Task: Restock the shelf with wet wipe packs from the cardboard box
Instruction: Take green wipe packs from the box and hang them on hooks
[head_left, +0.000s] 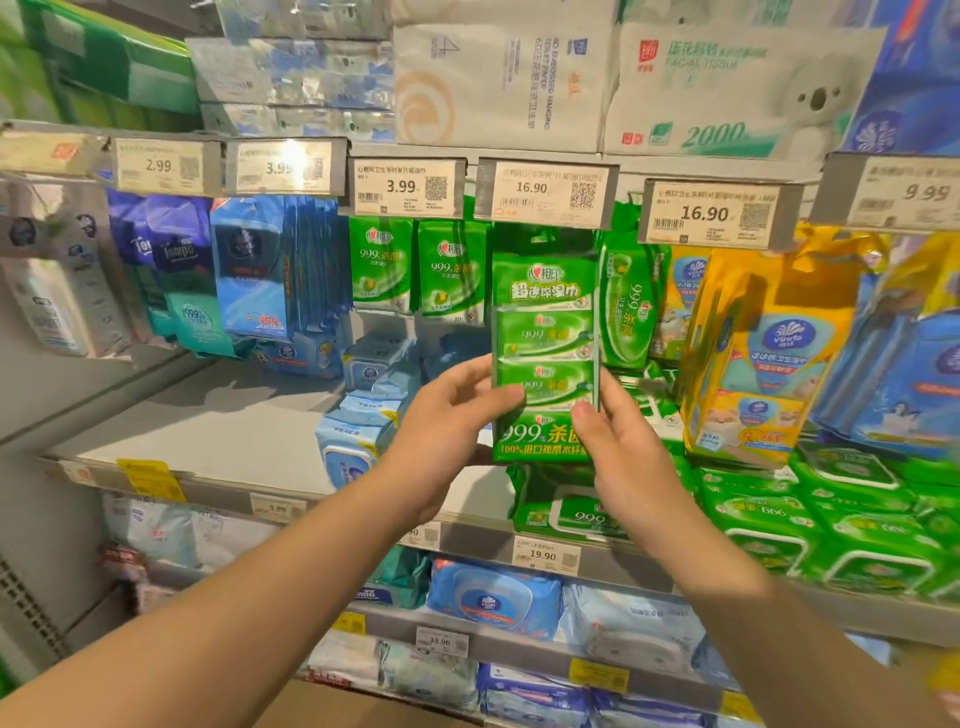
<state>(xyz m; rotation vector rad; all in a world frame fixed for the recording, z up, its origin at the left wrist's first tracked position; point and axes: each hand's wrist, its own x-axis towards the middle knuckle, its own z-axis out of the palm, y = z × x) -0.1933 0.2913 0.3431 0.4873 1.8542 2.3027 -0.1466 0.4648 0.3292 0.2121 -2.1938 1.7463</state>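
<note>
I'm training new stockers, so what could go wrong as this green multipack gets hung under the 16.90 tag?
The green multipack is pinched only at its lower part by the left hand and right hand, so its top may flop and miss the hook. The hook is hidden behind the price tag, so threading is blind. It could also jostle the neighbouring green packs.

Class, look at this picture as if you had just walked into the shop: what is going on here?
A person is restocking a shop shelf. Both hands hold one tall green wet wipe pack upright: the left hand grips its lower left edge, the right hand its lower right edge. The pack is raised in front of the hanging row, just under the 16.90 price tag, between other green packs. Whether it hangs on a hook yet cannot be seen.
</note>
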